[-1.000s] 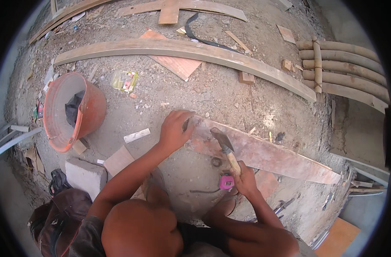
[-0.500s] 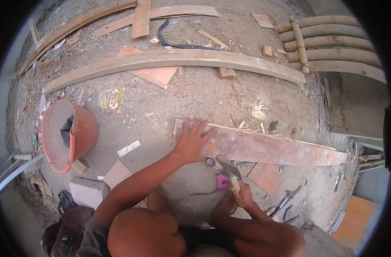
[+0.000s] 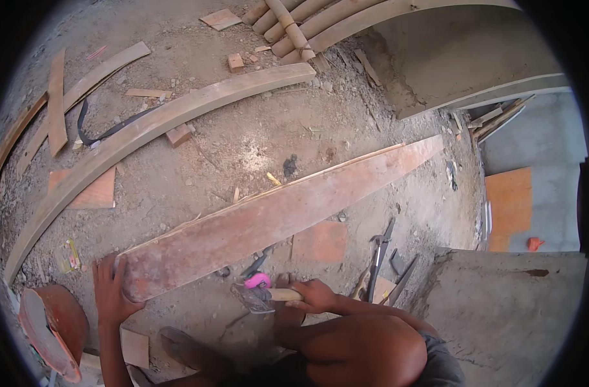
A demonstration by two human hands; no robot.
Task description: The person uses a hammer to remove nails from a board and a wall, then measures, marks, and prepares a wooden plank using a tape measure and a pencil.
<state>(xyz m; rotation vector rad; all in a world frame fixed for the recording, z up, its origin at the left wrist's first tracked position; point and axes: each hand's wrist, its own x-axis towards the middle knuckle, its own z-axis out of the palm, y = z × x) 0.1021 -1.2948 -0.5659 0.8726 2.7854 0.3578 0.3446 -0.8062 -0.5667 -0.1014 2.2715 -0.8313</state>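
Note:
A long reddish-brown wooden board [image 3: 275, 209] lies diagonally on the ground before me, with splintered wood along its far edge. My left hand [image 3: 115, 293] grips its near left end, thumb at the front corner and fingers around the far side. In my right hand [image 3: 315, 296] is a hammer [image 3: 252, 299], held by its pale wooden handle beside my knee, with the metal head pointing left and apart from the board. A pink tape measure [image 3: 258, 280] shows just behind the hammer head. The fingertips of my right hand are partly hidden.
Long-handled cutters [image 3: 378, 258] lie right of my hand, near a square reddish panel [image 3: 320, 242]. An orange bucket [image 3: 68, 319] stands at lower left. Beyond the board lies a long timber beam [image 3: 159, 126]. Bamboo poles [image 3: 301, 29] are at the top, and a concrete ledge [image 3: 514, 284] at right.
My view has swung to the right. The left hand has shifted from lying spread on the board's face to its left end. The hammer has turned, its head now pointing left and lower.

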